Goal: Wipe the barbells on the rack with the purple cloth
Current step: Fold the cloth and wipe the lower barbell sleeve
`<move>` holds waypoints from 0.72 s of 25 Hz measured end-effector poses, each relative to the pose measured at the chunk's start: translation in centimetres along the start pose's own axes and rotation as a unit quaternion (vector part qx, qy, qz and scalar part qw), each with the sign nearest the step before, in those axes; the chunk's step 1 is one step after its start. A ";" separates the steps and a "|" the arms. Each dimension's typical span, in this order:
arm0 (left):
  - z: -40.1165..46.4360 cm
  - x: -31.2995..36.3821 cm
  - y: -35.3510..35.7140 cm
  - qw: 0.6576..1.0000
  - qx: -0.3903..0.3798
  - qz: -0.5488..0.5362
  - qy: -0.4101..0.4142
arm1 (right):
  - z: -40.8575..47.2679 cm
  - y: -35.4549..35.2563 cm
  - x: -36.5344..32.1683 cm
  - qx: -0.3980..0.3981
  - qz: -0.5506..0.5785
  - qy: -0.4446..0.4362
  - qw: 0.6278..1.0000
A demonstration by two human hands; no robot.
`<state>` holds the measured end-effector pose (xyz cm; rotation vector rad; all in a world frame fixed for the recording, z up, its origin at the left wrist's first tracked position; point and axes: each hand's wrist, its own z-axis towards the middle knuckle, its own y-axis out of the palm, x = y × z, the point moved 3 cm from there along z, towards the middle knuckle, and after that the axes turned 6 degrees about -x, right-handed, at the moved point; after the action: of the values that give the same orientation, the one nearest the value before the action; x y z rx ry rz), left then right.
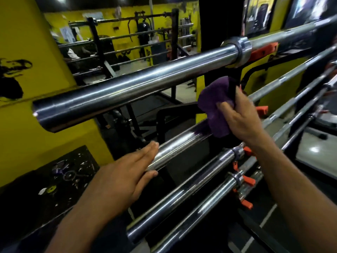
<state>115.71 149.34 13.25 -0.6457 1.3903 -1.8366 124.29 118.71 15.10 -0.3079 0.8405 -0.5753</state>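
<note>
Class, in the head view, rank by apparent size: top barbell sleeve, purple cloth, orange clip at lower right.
1. Top barbell sleeve, though nearness inflates it.
2. Purple cloth.
3. Orange clip.

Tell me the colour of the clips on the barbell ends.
Orange clips, seen best in the head view, lower right.

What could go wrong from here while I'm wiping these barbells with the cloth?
The left hand rests flat on the sleeve of the second barbell; if that bar rolls, fingers could get pinched against the rack. The purple cloth hangs bunched in the right hand, so it may snag on the orange clips nearby. The top barbell juts out close to your head.
</note>
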 end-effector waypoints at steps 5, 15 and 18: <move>-0.2 -0.5 0.5 0.999 0.039 -0.004 0.019 | -2.1 4.4 -2.0 -0.032 -0.143 0.013 0.989; -0.1 -0.6 0.7 0.999 0.016 -0.045 -0.008 | -3.3 4.6 -2.0 -0.016 -0.048 0.029 0.998; 0.0 -0.5 0.1 0.999 0.025 -0.040 -0.017 | -2.1 3.6 -0.1 0.085 -0.042 0.135 0.986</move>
<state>116.06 149.77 13.16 -0.7134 1.3104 -1.9079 123.89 121.58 12.16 -0.1099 1.0342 -0.7753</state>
